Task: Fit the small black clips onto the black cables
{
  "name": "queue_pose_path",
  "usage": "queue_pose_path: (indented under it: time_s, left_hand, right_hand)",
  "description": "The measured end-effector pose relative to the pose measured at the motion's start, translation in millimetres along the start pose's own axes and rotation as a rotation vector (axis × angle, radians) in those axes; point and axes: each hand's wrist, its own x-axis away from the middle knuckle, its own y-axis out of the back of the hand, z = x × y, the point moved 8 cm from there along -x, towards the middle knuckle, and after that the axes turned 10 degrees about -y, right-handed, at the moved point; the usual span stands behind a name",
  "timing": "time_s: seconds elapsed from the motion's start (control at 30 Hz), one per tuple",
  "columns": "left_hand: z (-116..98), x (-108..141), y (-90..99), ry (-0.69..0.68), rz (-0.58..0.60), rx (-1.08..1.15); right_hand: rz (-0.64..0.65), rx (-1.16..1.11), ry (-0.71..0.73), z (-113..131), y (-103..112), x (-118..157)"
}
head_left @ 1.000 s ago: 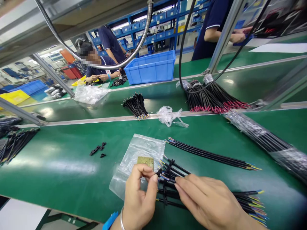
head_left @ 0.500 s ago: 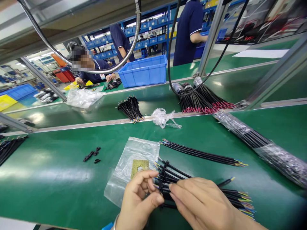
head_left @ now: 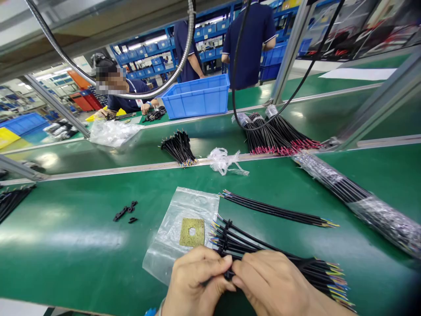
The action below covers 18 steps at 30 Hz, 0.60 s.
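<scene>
My left hand (head_left: 199, 276) is closed, thumb and fingers pinching a small black clip (head_left: 229, 274) near a cable's end. Right beside it, my right hand (head_left: 272, 281) has its fingers wrapped round a black cable, which they mostly hide. The fingertips of both hands nearly meet at the clip. Under and behind them lies a bundle of black cables (head_left: 320, 274) with stripped, coloured wire ends, several with black clips (head_left: 226, 232) at their left ends. A yellowish sponge square (head_left: 184, 231) with a hole rests on a clear plastic bag (head_left: 167, 239) beyond my left hand.
Loose black clips (head_left: 121, 213) lie to the left. More cables (head_left: 272, 206) lie behind the bundle; plastic-wrapped cables (head_left: 355, 193) stretch along the right. A blue bin (head_left: 197, 101) stands across the bench, where a co-worker (head_left: 131, 90) sits. A cable loop hangs overhead.
My hands have come closer together and lower, and the left fingers have closed on the clip. The sponge is fully uncovered. The co-workers in the background have shifted.
</scene>
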Motion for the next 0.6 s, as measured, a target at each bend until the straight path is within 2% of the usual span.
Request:
queue_pose_path:
  time_s: [0.13, 0.37, 0.6]
  left_hand:
    - [3, 2, -4.4, 0.026, -0.029, 0.024]
    - [15, -3, -2.3, 0.220, -0.063, 0.010]
    - [16, -5, -8.8, 0.199, -0.063, 0.043]
  right_hand:
    - [-0.028, -0.037, -0.041, -5, -3, 1]
    - [0.042, -0.128, -0.126, -24, -3, -4]
    - [0.054, -0.160, -0.106, -22, -8, -1]
